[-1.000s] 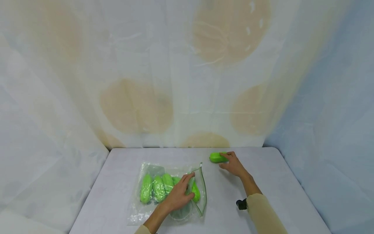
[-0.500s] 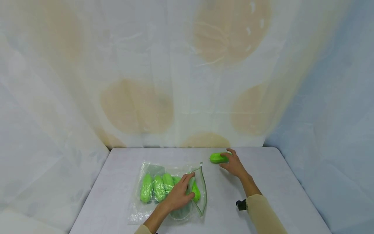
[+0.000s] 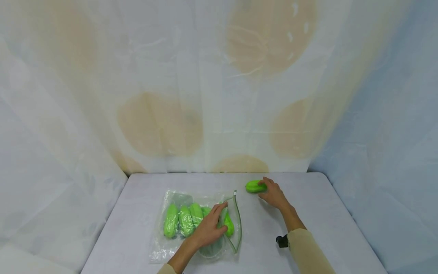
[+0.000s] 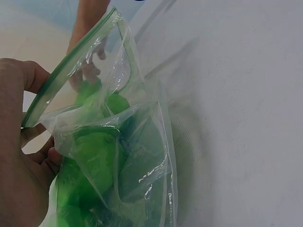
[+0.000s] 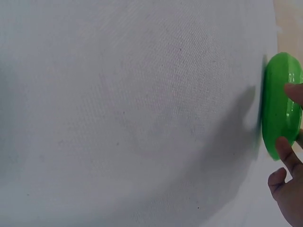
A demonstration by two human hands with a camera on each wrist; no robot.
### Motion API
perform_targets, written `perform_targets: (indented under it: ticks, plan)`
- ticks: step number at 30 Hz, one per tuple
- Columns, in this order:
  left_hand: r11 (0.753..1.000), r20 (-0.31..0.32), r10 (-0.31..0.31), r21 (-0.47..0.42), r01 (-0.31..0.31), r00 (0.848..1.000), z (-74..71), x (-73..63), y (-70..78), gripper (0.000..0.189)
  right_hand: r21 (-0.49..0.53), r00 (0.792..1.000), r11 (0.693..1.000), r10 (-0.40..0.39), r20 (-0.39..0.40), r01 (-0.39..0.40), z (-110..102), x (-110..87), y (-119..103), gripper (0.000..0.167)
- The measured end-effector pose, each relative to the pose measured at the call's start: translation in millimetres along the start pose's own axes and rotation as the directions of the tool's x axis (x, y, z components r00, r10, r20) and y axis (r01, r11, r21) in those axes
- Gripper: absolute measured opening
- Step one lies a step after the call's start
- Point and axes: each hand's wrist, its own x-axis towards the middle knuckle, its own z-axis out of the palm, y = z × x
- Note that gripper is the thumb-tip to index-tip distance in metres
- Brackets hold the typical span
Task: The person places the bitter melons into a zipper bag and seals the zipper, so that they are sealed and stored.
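A clear zip bag (image 3: 159,249) with a green seal strip (image 4: 71,64) lies on the table, its mouth spread toward the right. Several bright green cucumbers (image 3: 171,222) are inside, one close to the opening. My left hand (image 3: 206,229) holds the bag at its mouth; in the left wrist view the strip runs between thumb and fingers. Farther back, my right hand (image 3: 273,195) grips the right end of a loose green cucumber (image 3: 253,186) lying on the table. In the right wrist view its fingers press on the glossy cucumber (image 5: 277,106), with part of the hand outside the frame.
The table (image 3: 294,262) has a pale cloth top with rounded far corners. Light patterned curtains (image 3: 219,114) stand behind it and at both sides. A small dark camera (image 3: 282,240) sits at the right wrist.
The right hand's fingers lifted a little off the loose cucumber, then came down on it again. That cucumber has tilted slightly. The left hand and bag stay in place.
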Motion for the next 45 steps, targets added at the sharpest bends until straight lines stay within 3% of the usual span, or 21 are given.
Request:
perform_targets:
  ticks: [11,31,40,45]
  plan:
    - [1.000,-0.002,0.009,0.001,-0.009,1.000,-1.5,-0.3,0.4,0.080,-0.008,0.999,1.000,0.012,-0.048,-0.013,1.8,-1.5,2.4,0.051]
    - [1.000,0.007,0.001,-0.014,-0.001,1.000,-2.6,-1.9,2.5,0.078,-0.033,0.999,0.999,0.024,-0.046,-0.025,4.4,-3.1,1.4,0.069]
    - [1.000,-0.003,0.007,-0.001,-0.007,1.000,-1.3,-0.9,2.5,0.078,-0.065,0.998,0.997,0.036,-0.043,-0.039,3.2,-3.7,0.0,0.052]
    - [1.000,-0.005,0.012,0.000,-0.012,1.000,-1.1,-0.6,3.2,0.078,-0.064,0.998,0.996,0.057,-0.026,-0.059,2.6,-2.9,1.2,0.051]
